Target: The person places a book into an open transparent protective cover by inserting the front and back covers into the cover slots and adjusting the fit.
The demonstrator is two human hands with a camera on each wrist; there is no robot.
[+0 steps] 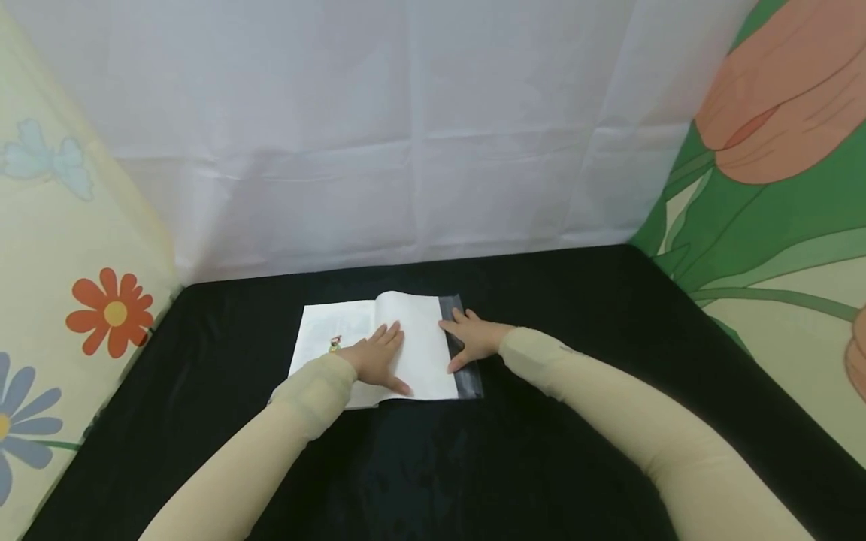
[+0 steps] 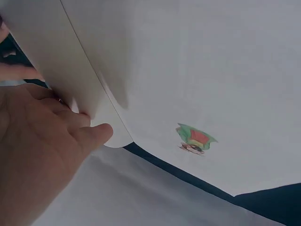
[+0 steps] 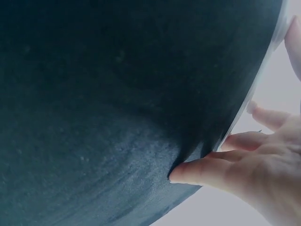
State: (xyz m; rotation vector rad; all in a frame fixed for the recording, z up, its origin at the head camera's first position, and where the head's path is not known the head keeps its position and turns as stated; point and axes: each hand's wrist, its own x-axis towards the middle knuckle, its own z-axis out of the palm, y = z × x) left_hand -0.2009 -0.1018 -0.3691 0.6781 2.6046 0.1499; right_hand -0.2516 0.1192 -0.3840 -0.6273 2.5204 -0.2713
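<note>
An open book [image 1: 416, 346] with white pages lies on the black-covered table. My left hand [image 1: 374, 357] rests flat on it near the fold, fingers spread. The left page has a small printed figure [image 2: 194, 139] in green and red, seen close up in the left wrist view. Along the book's right edge runs a glossy dark strip [image 1: 470, 382] that looks like see-through film. Over this strip lies my right hand [image 1: 479, 338], its fingertips reaching the page's edge and its thumb pointing toward the near side. The right wrist view shows this thumb touching a dark surface.
Black cloth [image 1: 575, 300] covers the table around the book. A white curtain [image 1: 406, 150] hangs behind the far edge. Flower-patterned panels stand at the left [image 1: 115, 225] and right [image 1: 778, 263].
</note>
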